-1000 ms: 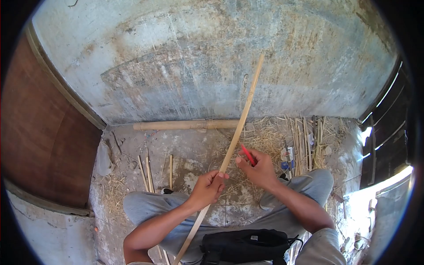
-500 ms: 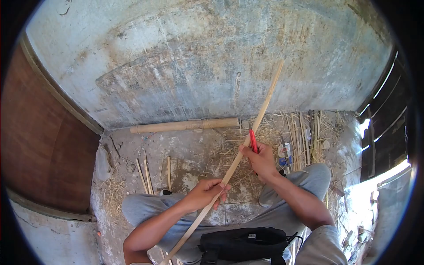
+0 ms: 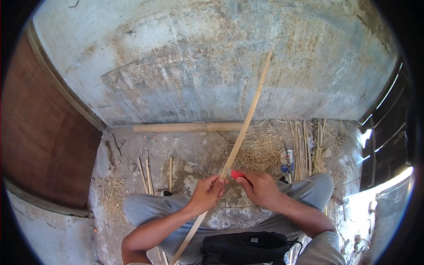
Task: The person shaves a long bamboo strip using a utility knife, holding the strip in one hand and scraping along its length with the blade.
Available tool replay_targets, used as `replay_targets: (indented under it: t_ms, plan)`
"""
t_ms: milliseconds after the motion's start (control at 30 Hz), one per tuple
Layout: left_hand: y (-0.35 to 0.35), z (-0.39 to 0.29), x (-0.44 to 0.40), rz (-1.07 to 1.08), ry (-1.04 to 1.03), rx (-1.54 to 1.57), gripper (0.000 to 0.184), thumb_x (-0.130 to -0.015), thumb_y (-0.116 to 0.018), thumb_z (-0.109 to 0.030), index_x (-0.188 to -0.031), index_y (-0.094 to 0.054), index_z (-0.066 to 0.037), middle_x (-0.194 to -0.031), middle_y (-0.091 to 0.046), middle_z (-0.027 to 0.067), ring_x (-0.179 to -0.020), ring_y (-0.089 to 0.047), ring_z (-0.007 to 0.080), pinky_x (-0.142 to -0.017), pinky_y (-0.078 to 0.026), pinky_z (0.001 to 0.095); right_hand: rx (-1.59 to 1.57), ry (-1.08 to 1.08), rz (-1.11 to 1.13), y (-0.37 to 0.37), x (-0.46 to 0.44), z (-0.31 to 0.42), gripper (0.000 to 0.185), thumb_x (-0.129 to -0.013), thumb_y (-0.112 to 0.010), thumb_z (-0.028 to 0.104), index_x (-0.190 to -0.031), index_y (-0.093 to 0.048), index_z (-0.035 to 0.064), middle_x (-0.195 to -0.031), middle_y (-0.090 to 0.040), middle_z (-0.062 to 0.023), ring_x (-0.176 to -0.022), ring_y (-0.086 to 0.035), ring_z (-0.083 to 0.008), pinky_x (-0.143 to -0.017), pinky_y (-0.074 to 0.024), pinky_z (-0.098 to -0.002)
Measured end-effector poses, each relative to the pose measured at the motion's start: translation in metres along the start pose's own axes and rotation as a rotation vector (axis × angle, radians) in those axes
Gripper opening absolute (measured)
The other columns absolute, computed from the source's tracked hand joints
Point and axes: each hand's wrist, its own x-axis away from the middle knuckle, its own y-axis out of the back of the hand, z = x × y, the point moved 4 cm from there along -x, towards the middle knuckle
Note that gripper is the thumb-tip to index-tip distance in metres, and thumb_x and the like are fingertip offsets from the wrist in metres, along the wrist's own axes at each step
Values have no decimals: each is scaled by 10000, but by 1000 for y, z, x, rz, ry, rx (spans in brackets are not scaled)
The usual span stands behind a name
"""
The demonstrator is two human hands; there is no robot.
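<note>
A long, slightly bent bamboo strip (image 3: 247, 123) runs from near my lap up toward the wall. My left hand (image 3: 207, 193) is closed around it at about mid-length. Close beside, my right hand (image 3: 259, 189) grips a red-handled utility knife (image 3: 237, 174). The knife's blade is against the strip just above my left fingers. Part of the red handle is hidden inside my right hand.
Behind the strip, a thick bamboo pole (image 3: 176, 127) lies along the wall base. Thin shavings (image 3: 260, 152) cover the floor, with a bundle of sticks (image 3: 309, 145) at the right. A black bag (image 3: 245, 247) rests on my lap. Several narrow strips (image 3: 148, 174) stand at left.
My right hand has drawn the knife down and left along the strip, close to my left hand. The knife has turned from upright to nearly level, its blade now at the strip.
</note>
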Motion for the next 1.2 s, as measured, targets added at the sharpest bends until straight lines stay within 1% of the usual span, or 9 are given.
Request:
replay_targets:
  t_ms: [167,233,500,667,733,867,933,1033,1200]
  plan:
    - [-1,-3,0,-14,-10,35,264,-1061,-435,-274,-1094,-574,-51,-684,-441,-37,-512,-368,30,-440,-299,205,0,85,-112,-5,0,-1,241,-939,-630,197,-1112,-632,29,-771,-661,-152,-641,-657,-350,-513,-507,-398]
    - [-1,-1,-1,-19,-20,35,261,-1060,-437,-270,-1089,-575,-50,-679,-444,-37,-515,-378,29,-442,-306,204,171,86,-53,-6,-1,-2,242,-929,-644,207,-1103,-629,39,-760,-654,-124,-610,-653,-327,-496,-509,-394]
    - [-2,8,1,-119,-284,-207,256,-1057,-437,-253,-1065,-579,-41,-657,-474,-45,-518,-415,20,-450,-336,206,318,162,-107,-3,-1,6,244,-920,-653,255,-1064,-649,59,-687,-623,-82,-510,-626,-271,-428,-481,-387]
    - [-7,18,13,-82,-250,-227,260,-1055,-443,-253,-1042,-574,-29,-652,-465,-44,-501,-399,24,-445,-332,209,361,119,-191,10,-12,-4,235,-939,-623,281,-1048,-675,81,-630,-619,-91,-486,-625,-272,-420,-482,-386]
    - [-11,16,22,-38,-219,-255,263,-1054,-444,-254,-1040,-570,-24,-654,-460,-41,-495,-391,27,-441,-330,212,319,-16,-318,35,-24,-30,217,-948,-608,268,-1045,-697,95,-631,-632,-116,-494,-628,-281,-443,-488,-392]
    - [-15,7,24,59,-29,-116,272,-1052,-450,-263,-1046,-569,-19,-654,-452,-35,-488,-381,30,-431,-323,216,291,-114,-356,51,-19,-35,210,-947,-609,249,-1046,-709,92,-656,-648,-141,-511,-635,-293,-469,-496,-396]
    - [-11,2,18,28,22,-74,275,-1052,-451,-267,-1046,-569,-18,-653,-452,-34,-484,-380,31,-427,-324,216,137,-18,-256,39,-13,-10,211,-935,-629,235,-1064,-700,83,-671,-653,-140,-522,-639,-300,-474,-496,-396]
    - [-3,-2,9,-67,-56,-59,278,-1050,-457,-276,-1047,-576,-25,-655,-453,-34,-486,-381,30,-429,-338,214,74,52,-139,20,-9,9,226,-920,-652,231,-1063,-692,61,-677,-659,-133,-530,-646,-298,-476,-501,-393]
    - [-2,-8,3,-73,-175,-91,265,-1051,-456,-264,-1051,-584,-31,-648,-462,-40,-516,-413,25,-442,-348,213,95,99,-158,11,-9,4,248,-909,-667,235,-1059,-682,39,-668,-657,-112,-521,-646,-288,-461,-500,-391]
